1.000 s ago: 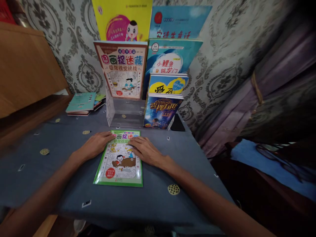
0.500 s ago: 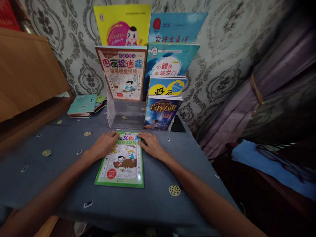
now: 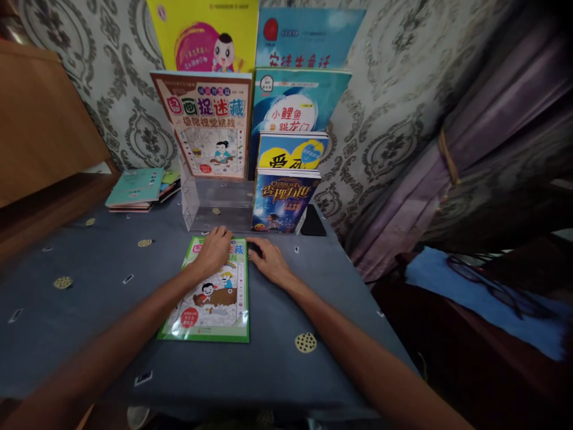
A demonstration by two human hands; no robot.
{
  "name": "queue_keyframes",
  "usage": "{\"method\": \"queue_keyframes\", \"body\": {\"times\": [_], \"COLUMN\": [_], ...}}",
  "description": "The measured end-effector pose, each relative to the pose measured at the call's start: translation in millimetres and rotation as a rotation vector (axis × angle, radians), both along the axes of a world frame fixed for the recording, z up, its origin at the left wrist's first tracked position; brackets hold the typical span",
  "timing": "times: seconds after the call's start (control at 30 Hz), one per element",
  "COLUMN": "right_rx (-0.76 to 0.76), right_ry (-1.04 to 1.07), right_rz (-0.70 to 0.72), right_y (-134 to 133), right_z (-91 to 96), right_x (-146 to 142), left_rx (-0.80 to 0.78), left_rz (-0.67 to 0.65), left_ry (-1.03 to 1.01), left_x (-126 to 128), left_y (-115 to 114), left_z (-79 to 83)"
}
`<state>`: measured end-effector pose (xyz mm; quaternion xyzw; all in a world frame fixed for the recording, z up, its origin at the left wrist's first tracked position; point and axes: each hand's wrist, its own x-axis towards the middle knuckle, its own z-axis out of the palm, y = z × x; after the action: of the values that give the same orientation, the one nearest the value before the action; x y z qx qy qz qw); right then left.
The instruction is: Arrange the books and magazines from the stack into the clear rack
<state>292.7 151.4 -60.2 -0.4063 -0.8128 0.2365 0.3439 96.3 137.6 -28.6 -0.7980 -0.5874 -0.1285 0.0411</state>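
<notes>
A green-bordered picture book (image 3: 219, 319) lies flat on the cloth-covered table, its cartoon cover facing up. My left hand (image 3: 215, 249) rests across the upper part of this cover, fingers extended toward the top edge and hiding some of the title. Beside the upper right corner is my right hand (image 3: 268, 261), thumb and fingers apart, fingertips at the book's side edge. Just beyond both hands stands a clear acrylic book rack (image 3: 190, 206). A brown picture book (image 3: 208, 128) with a similar cover stands in its left column.
The rack's right column holds a dark blue book (image 3: 284, 203), a blue and yellow book (image 3: 290, 152) and teal books (image 3: 304, 98). A yellow book (image 3: 242, 36) stands at back left. Stacked books (image 3: 136, 186) lie left; a black phone-like slab (image 3: 313, 221) lies right.
My left hand has moved right, from the book's upper left edge onto its cover. My right hand stays by the upper right corner. The whole view has shifted slightly.
</notes>
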Motion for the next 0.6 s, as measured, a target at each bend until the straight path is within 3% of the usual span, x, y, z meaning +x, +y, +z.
{"method": "queue_keyframes", "body": {"times": [0.2, 0.4, 0.6], "right_rx": [-0.045, -0.057, -0.054], "right_ry": [0.154, 0.168, 0.126], "right_rz": [0.006, -0.039, -0.016], "right_y": [1.3, 0.2, -2.5], "right_z": [-2.9, 2.5, 0.6], "right_x": [2.2, 3.2, 0.8], "left_rx": [0.037, 0.017, -0.002], "left_rz": [-0.042, -0.057, -0.064], "left_ry": [-0.281, -0.545, -0.598], "left_x": [-12.4, -17.0, -18.1], "left_y": [7.1, 8.1, 7.9], "left_z": [-12.7, -11.1, -10.0]}}
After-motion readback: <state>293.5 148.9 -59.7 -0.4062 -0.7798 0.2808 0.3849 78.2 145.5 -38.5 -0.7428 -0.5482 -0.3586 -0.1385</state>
